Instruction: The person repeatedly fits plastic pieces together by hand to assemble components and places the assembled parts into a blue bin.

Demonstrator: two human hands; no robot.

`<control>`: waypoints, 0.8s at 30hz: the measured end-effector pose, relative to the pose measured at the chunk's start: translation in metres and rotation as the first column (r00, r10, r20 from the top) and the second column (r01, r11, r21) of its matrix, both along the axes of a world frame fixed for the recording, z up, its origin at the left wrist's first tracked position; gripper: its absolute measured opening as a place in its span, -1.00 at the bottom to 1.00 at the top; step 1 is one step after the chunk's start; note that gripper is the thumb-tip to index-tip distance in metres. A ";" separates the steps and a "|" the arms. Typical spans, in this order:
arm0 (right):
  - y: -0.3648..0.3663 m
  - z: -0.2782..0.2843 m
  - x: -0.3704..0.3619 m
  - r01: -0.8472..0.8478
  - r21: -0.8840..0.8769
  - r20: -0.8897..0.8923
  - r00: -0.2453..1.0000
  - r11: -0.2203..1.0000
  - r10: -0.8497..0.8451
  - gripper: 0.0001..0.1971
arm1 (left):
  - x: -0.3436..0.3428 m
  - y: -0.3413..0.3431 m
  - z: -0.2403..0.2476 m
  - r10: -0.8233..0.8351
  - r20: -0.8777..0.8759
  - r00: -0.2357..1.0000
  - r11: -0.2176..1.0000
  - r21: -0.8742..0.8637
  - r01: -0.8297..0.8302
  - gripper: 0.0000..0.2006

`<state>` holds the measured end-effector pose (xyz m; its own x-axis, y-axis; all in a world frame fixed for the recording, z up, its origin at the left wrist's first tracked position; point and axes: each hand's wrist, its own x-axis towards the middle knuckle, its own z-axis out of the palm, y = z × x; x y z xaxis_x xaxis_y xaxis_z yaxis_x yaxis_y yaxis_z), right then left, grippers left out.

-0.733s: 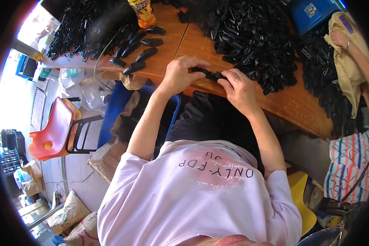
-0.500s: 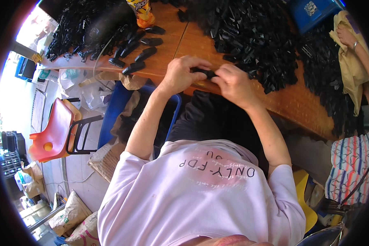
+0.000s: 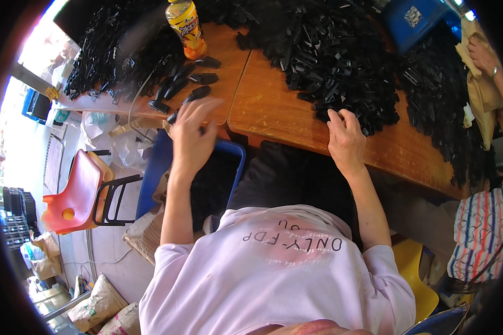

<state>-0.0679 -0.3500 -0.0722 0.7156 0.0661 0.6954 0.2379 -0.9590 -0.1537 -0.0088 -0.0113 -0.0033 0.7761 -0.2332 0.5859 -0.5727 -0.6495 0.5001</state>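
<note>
My left hand (image 3: 193, 139) is over the table's front edge, beside a small group of black plastic pieces (image 3: 176, 86). Its fingers are stretched and blurred, with the thumb apart; no held piece shows. One black piece lies partly hidden by its fingers. At the near edge of a big heap of black plastic parts (image 3: 341, 61) is my right hand (image 3: 346, 142). Its fingers are bent with a gap between the tips, and I see nothing in them. The loose pieces look elongated and clip-like; their exact kind is unclear.
A drink bottle (image 3: 187, 30) with orange contents stands behind the loose pieces. Another black heap (image 3: 103, 61) covers the table's left. A blue bin (image 3: 413, 22) sits back right, near another person's hand (image 3: 479, 53). Below the table edge is a blue tub (image 3: 241, 153); a red chair (image 3: 75, 192) stands left.
Both hands were together at the table edge around a small black piece. They have parted: the left moved left toward the loose pieces, the right moved right to the heap.
</note>
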 end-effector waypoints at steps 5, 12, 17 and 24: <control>-0.004 -0.013 0.005 -0.031 0.082 0.016 0.999 0.996 0.030 -0.69 | 0.056 -0.102 -0.009 -0.264 -0.173 0.949 0.963 -0.100 0.250 -0.67; -0.009 -0.012 0.007 -0.086 0.377 0.075 0.995 0.922 0.061 -0.78 | 0.088 -0.144 -0.051 -0.238 -0.079 0.968 0.971 -0.041 0.236 -0.63; -0.012 -0.005 0.010 -0.206 0.365 0.122 0.977 0.908 0.173 -0.83 | 0.056 -0.124 -0.044 -0.296 -0.075 0.952 0.952 0.052 0.300 -0.62; 0.017 0.006 0.030 -0.228 0.539 -0.065 0.949 0.811 0.309 -0.92 | 0.111 -0.136 -0.028 -0.266 -0.110 0.958 0.962 -0.086 0.258 -0.58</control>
